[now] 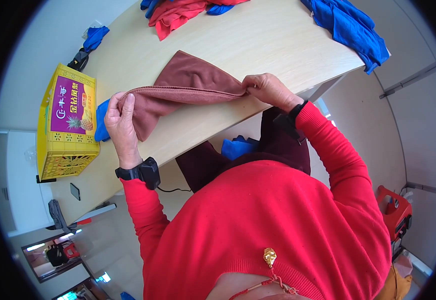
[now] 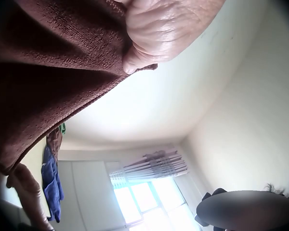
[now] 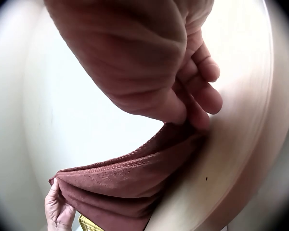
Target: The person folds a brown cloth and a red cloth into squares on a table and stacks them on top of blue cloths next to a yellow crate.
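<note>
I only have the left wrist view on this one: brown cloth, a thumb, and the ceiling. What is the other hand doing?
Observer: The right hand pinches the opposite end of the brown cloth with its fingers, near the table's front edge.
Operator: So is the cloth off the table?
Observer: Only partly. One edge runs taut between the right hand and the left hand, and the rest lies on the table.
Operator: Anything next to the left hand?
Observer: A yellow crate with a pineapple label stands just beyond it.
</note>
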A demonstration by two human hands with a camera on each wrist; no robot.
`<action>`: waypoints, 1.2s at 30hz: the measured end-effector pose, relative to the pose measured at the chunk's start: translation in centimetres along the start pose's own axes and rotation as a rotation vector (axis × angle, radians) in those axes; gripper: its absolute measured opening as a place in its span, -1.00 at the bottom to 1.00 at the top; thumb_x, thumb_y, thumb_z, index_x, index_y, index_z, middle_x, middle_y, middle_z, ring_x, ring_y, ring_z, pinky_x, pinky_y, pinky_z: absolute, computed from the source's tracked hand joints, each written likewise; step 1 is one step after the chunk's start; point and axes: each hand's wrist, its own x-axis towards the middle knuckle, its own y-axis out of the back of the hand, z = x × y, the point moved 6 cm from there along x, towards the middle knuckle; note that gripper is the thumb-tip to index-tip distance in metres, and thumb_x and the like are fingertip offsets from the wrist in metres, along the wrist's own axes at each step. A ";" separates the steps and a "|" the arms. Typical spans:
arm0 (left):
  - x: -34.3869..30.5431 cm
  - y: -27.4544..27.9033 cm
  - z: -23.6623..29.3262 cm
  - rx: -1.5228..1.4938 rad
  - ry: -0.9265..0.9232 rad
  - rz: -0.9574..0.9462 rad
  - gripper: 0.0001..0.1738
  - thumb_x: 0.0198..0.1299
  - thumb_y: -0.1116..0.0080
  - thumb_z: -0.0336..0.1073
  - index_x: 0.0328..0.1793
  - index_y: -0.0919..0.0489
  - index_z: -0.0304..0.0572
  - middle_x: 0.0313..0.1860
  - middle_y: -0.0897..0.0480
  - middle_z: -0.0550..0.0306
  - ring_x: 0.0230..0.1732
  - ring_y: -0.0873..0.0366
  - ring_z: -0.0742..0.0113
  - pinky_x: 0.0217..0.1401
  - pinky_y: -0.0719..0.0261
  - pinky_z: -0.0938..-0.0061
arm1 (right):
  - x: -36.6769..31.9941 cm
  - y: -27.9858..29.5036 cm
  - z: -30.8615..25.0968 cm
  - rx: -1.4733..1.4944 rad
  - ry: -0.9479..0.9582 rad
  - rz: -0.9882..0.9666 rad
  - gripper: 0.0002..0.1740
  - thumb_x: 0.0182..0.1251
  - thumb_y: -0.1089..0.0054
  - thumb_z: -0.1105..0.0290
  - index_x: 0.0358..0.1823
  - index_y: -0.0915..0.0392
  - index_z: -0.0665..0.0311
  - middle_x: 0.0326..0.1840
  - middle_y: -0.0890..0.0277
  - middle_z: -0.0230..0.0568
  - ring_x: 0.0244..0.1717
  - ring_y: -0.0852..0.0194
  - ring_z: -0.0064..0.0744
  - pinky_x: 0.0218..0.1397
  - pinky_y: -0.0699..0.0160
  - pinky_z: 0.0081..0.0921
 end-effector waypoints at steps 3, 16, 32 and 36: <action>-0.1 -0.1 0.2 -0.004 -0.006 -0.002 -0.87 0.40 -0.29 -0.32 -0.13 -0.63 -0.24 -0.27 -0.57 0.41 -0.24 -0.39 0.67 -0.09 -0.35 0.74 | 0.3 -0.2 1.4 0.344 -0.239 -0.049 -0.73 0.36 -0.14 0.49 0.07 -0.62 0.20 -0.27 -0.70 -0.38 -0.30 -0.62 -0.49 -0.07 -0.64 -0.49; -0.2 0.7 -0.4 -0.004 0.000 0.018 -0.86 0.40 -0.29 -0.33 -0.08 -0.64 -0.27 -0.24 -0.60 0.38 -0.22 -0.42 0.65 -0.07 -0.38 0.72 | -1.0 -0.4 -1.0 0.323 -0.152 0.073 -0.65 0.30 -0.24 0.48 0.12 -0.58 0.21 -0.07 -0.68 -0.26 -0.08 -0.61 -0.39 0.11 -0.62 -0.40; -0.1 2.2 -1.2 -0.057 -0.003 0.065 -0.82 0.39 -0.31 -0.34 -0.01 -0.65 -0.30 -0.18 -0.62 0.33 -0.16 -0.47 0.64 0.02 -0.43 0.72 | -0.7 -2.2 -3.2 0.030 0.050 0.281 -0.76 0.22 -0.14 0.57 -0.10 -0.65 0.24 -0.20 -0.70 -0.09 -0.06 -0.62 -0.01 0.12 -0.61 -0.18; -0.1 2.7 -1.1 -0.068 -0.003 0.066 -0.82 0.40 -0.30 -0.33 -0.02 -0.65 -0.29 -0.18 -0.62 0.34 -0.15 -0.46 0.65 0.03 -0.42 0.72 | -0.3 -1.3 -2.9 0.006 -0.079 0.298 -0.81 0.22 -0.14 0.58 -0.16 -0.63 0.24 -0.26 -0.67 -0.08 -0.10 -0.61 0.01 0.07 -0.61 -0.16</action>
